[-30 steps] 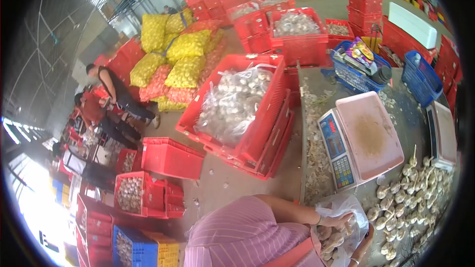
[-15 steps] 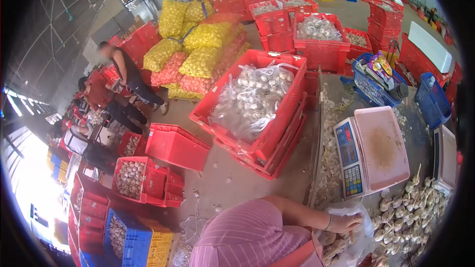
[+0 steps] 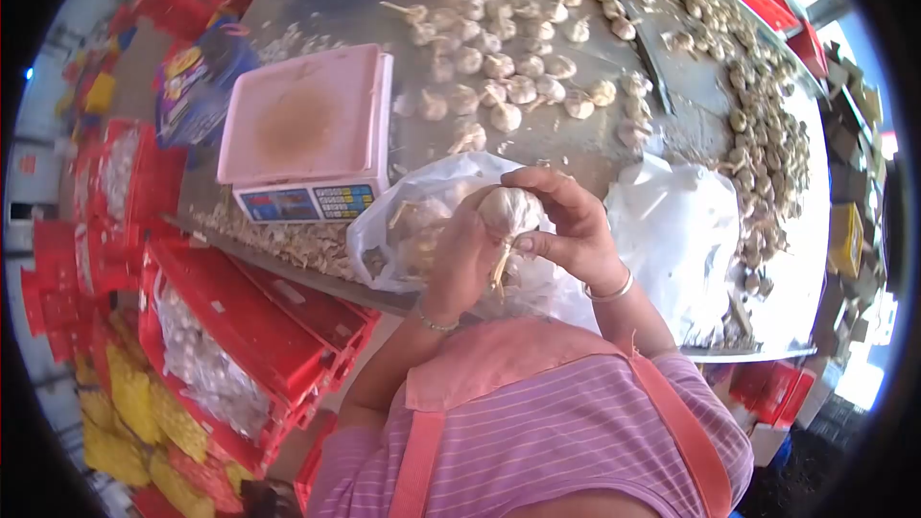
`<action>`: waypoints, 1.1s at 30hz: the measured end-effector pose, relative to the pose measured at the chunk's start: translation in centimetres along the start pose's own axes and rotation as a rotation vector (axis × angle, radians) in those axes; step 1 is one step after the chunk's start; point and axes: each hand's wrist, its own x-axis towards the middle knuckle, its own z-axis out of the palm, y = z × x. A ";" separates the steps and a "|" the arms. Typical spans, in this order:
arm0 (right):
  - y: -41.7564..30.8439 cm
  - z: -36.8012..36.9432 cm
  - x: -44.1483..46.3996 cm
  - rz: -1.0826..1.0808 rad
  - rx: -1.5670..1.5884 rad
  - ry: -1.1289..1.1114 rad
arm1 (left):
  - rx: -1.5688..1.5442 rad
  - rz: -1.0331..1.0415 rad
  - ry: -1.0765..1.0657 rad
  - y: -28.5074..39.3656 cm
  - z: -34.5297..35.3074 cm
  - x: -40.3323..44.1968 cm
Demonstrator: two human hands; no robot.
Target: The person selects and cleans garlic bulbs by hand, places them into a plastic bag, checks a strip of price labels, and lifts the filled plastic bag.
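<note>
Left hand (image 3: 459, 259), right hand (image 3: 582, 235): fingers (image 3: 556, 185) holding garlic bulb (image 3: 509, 211). Loose garlic (image 3: 520, 89) across counter (image 3: 696, 91) (scale (image 3: 302, 120) too), red crate (image 3: 251, 326) alongside.

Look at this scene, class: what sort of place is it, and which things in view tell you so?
Probably a garlic sorting and packing shed: garlic bulbs lie across the worktable, a digital scale stands on it, and a red crate beside it holds filled plastic bags.

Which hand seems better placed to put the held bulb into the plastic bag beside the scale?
Probably the left hand: it is nearer the garlic in the plastic bag; the right hand is farther off. Both touch the bulb.
</note>
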 end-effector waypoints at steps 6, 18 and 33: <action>0.4 0.1 -0.9 0.003 0.022 0.046 | -0.061 -0.032 0.032 0.0 0.2 -0.6; 4.5 -2.3 -1.2 0.334 0.329 0.366 | 0.195 -0.104 0.050 -0.4 -0.2 -0.5; 3.9 -0.1 -2.8 0.197 0.257 -0.070 | -0.098 -0.365 0.013 2.2 0.9 0.0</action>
